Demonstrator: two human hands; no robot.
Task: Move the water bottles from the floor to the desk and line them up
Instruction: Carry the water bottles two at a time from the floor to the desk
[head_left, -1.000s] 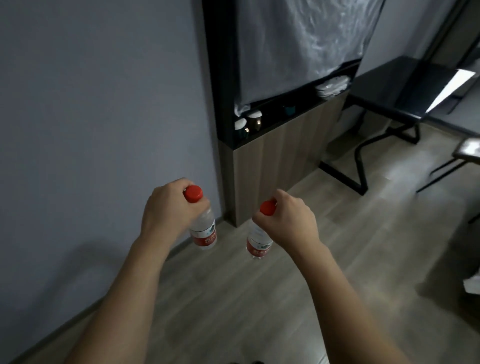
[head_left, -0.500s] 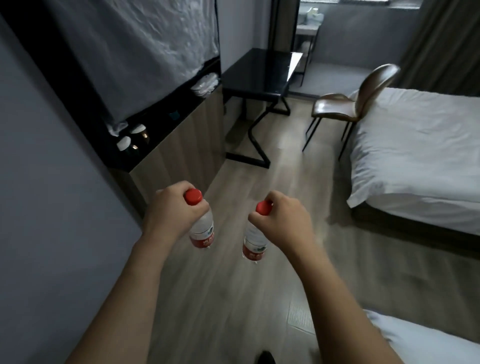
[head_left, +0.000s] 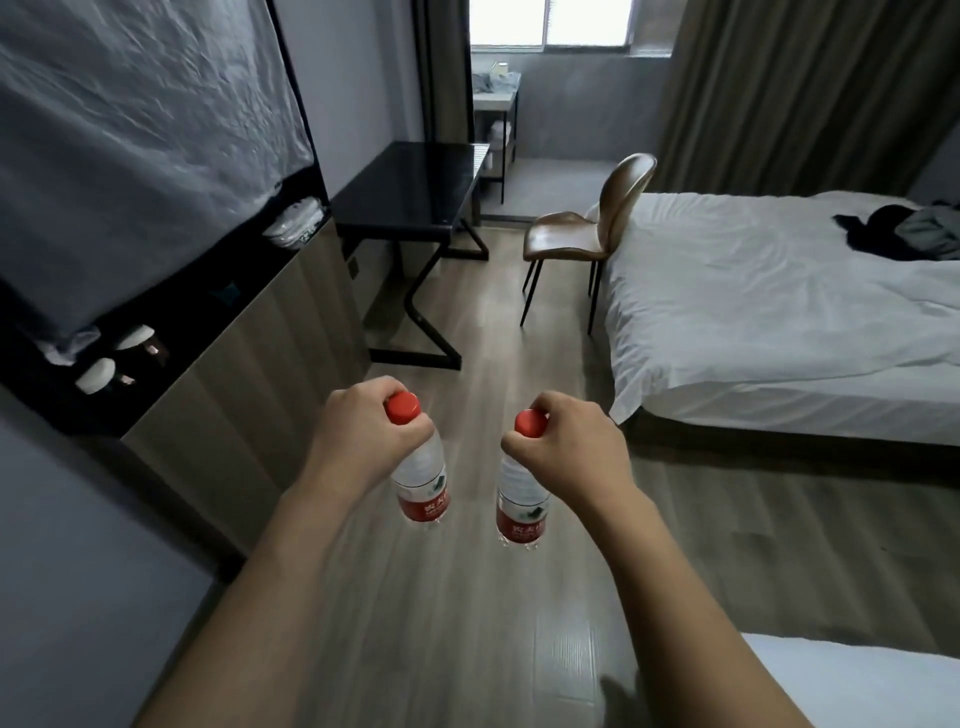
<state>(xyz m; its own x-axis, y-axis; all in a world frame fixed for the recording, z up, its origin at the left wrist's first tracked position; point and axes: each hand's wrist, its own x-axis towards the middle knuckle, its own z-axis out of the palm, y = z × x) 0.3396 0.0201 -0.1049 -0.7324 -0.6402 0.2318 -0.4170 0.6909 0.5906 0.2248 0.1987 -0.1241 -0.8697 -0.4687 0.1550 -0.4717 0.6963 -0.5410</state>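
Two bottles hang at lower centre of the frame, carried above the wooden floor (head_left: 467, 613) and clear of it. The left bottle (head_left: 422, 486) is held by the left hand (head_left: 366, 434), whose fingers curl round the neck just under the red cap (head_left: 402, 407). The right bottle (head_left: 522, 512) is held the same way by the right hand (head_left: 569, 452), fingers wrapped at the neck with its red cap (head_left: 530, 422) poking out above the knuckles. The pair hang near each other, not touching, both roughly upright with red labels low on their clear bodies.

Ahead, at upper centre, stands the black tabletop (head_left: 415, 187); its surface looks bare from here, though glare and distance hide detail. A brown chair (head_left: 587, 234) stands to its right, and a white bed (head_left: 779, 322) fills the right side. A low wood cabinet (head_left: 249, 364) runs along the left wall.

The step in hand appears to be the carry: both bottles are lifted and the view faces the tabletop, which is well apart from the hands. The next move likely calls for walking forward between cabinet and bed, then setting each bottle down upright on its base, side by side, close enough to start a row. Held only at the necks, the bottles may swing, so a steady lowering would help them stand.
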